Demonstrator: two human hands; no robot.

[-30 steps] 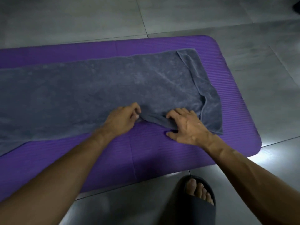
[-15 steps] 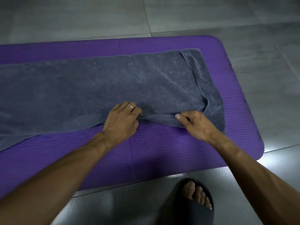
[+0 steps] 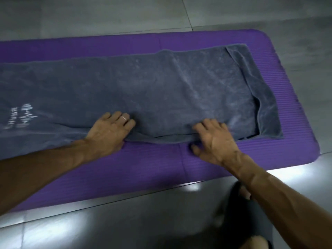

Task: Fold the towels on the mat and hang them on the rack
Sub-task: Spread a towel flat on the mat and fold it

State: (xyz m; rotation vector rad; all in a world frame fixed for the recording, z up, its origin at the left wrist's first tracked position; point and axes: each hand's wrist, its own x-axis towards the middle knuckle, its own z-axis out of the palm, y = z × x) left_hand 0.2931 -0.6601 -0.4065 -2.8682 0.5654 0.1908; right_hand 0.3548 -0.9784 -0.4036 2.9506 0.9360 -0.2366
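Note:
A long grey towel [image 3: 161,90] lies spread along the purple mat [image 3: 161,168], its right end folded back over itself. White print [image 3: 19,115] shows on its left part. My left hand [image 3: 109,130], wearing a ring, rests on the towel's near edge with its fingers lying on the cloth. My right hand [image 3: 213,139] presses on the same near edge further right, fingers spread on the towel and thumb on the mat. Between the hands the near edge lies doubled in a low fold. No rack is in view.
Grey floor tiles [image 3: 107,15] surround the mat, with bright glare on them at the front. My foot in a dark sandal [image 3: 239,200] stands on the floor just before the mat's near right corner, and my knee [image 3: 256,243] shows at the bottom.
Both hands went from pinching the towel's near edge to lying flatter on it and now sit further apart. The view has shifted left, bringing the white print into sight.

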